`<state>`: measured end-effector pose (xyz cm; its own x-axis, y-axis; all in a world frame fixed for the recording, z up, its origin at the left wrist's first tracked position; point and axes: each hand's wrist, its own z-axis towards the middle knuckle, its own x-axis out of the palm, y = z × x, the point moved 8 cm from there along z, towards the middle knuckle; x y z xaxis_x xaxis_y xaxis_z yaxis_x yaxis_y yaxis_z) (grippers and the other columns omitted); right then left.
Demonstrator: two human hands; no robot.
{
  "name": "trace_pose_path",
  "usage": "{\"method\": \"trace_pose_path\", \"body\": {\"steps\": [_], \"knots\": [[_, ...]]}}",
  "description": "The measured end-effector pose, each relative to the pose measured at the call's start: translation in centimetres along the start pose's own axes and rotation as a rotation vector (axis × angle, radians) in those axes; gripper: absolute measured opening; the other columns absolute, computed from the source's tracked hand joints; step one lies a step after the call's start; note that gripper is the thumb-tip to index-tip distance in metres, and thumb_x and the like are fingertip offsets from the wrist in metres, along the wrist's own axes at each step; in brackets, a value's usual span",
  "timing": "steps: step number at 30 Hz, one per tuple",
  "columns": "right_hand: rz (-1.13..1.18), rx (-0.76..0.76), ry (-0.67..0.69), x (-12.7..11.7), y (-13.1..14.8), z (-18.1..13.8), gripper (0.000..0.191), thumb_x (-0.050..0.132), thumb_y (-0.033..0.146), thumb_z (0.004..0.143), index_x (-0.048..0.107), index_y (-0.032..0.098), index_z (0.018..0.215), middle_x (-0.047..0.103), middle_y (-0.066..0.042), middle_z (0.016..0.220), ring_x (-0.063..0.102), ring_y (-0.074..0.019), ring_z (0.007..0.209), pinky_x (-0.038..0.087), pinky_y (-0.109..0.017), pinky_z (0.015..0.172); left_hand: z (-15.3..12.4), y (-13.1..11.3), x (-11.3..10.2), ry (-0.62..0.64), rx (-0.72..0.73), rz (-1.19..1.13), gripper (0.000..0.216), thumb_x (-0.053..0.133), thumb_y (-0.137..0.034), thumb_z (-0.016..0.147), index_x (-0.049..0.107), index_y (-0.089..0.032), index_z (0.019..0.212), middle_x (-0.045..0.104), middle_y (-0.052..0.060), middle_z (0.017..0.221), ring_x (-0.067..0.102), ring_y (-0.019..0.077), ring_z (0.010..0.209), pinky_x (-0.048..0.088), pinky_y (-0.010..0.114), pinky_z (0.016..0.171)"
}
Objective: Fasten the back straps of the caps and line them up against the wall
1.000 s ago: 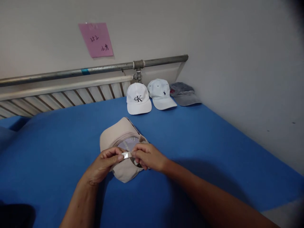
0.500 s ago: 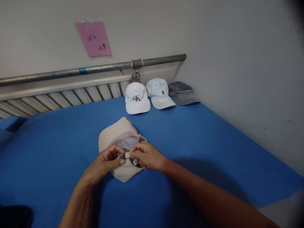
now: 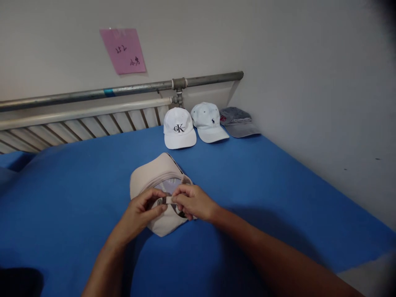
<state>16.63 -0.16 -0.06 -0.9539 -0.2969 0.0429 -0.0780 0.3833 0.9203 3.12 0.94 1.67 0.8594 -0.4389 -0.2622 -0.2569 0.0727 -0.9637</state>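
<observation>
A beige baseball cap (image 3: 151,175) lies upside down on the blue bed cover, its brim toward the far left and its hollow inside showing. My left hand (image 3: 140,210) is closed on the left part of the cap's back strap, thumb and fingers on either side of the dark buckle (image 3: 163,201). In a pinch, my right hand (image 3: 193,202) holds the pale strap (image 3: 169,200) just right of that buckle. My fingers hide part of the strap and the cap's opening.
Along the back stand a white cap (image 3: 179,134) with black letters, a pale blue cap (image 3: 209,121) and a grey cap (image 3: 239,123). Behind them run a metal pipe (image 3: 139,88) and a white radiator (image 3: 86,128). Pink paper (image 3: 123,51) is taped to the wall.
My hands and the beige cap sit very slightly further right in view. The left thumb and fingers have shifted a little around the buckle; the right pinch on the strap stays.
</observation>
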Motion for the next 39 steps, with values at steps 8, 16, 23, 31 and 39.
{"method": "trace_pose_path", "body": {"steps": [8, 16, 23, 31, 39], "knots": [[0.017, -0.055, -0.015, -0.5, 0.1, 0.1, 0.011, 0.051, 0.016, 0.080, 0.052, 0.018, 0.069, 0.050, 0.009, 0.051, 0.040, -0.0026, 0.030, 0.030, -0.015, 0.030, -0.7, -3.3, -0.3, -0.159, 0.358, 0.396, 0.016, 0.064, -0.021, 0.084, 0.065, -0.025, 0.099, 0.064, 0.004, 0.098, 0.061, 0.0196, 0.094, 0.046, 0.031, 0.081], [-0.044, -0.197, -0.070, -0.8, 1.4, -0.6, 0.009, 0.052, 0.019, 0.079, 0.053, 0.018, 0.070, 0.050, 0.009, 0.052, 0.040, -0.0034, 0.034, 0.030, -0.015, 0.034, -1.2, -3.9, -0.5, -0.186, 0.349, 0.367, 0.017, 0.064, -0.022, 0.083, 0.066, -0.025, 0.100, 0.065, 0.003, 0.097, 0.062, 0.0180, 0.094, 0.048, 0.027, 0.079], [-0.056, -0.227, -0.095, -0.8, 1.7, -1.0, 0.009, 0.053, 0.019, 0.078, 0.053, 0.018, 0.069, 0.047, 0.009, 0.050, 0.040, -0.0036, 0.035, 0.030, -0.015, 0.035, -1.3, -3.2, -0.9, -0.225, 0.300, 0.274, 0.020, 0.067, -0.022, 0.082, 0.067, -0.027, 0.102, 0.066, 0.003, 0.103, 0.061, 0.0185, 0.098, 0.049, 0.027, 0.081], [0.101, -0.186, -0.029, -0.2, 2.1, -1.3, 0.009, 0.053, 0.020, 0.076, 0.051, 0.018, 0.067, 0.051, 0.009, 0.051, 0.040, -0.0034, 0.030, 0.029, -0.016, 0.030, -1.5, -2.5, -1.2, -0.233, 0.266, 0.172, 0.024, 0.069, -0.022, 0.081, 0.067, -0.028, 0.104, 0.065, 0.003, 0.107, 0.060, 0.0200, 0.104, 0.049, 0.029, 0.087], [0.143, -0.225, -0.021, 0.2, 1.9, -1.3, 0.008, 0.055, 0.021, 0.076, 0.052, 0.019, 0.069, 0.051, 0.009, 0.052, 0.040, -0.0031, 0.032, 0.031, -0.016, 0.032, -1.5, -1.9, -1.2, -0.217, 0.193, -0.003, 0.021, 0.072, -0.023, 0.078, 0.070, -0.027, 0.099, 0.066, 0.002, 0.104, 0.060, 0.0187, 0.101, 0.051, 0.027, 0.085]]}}
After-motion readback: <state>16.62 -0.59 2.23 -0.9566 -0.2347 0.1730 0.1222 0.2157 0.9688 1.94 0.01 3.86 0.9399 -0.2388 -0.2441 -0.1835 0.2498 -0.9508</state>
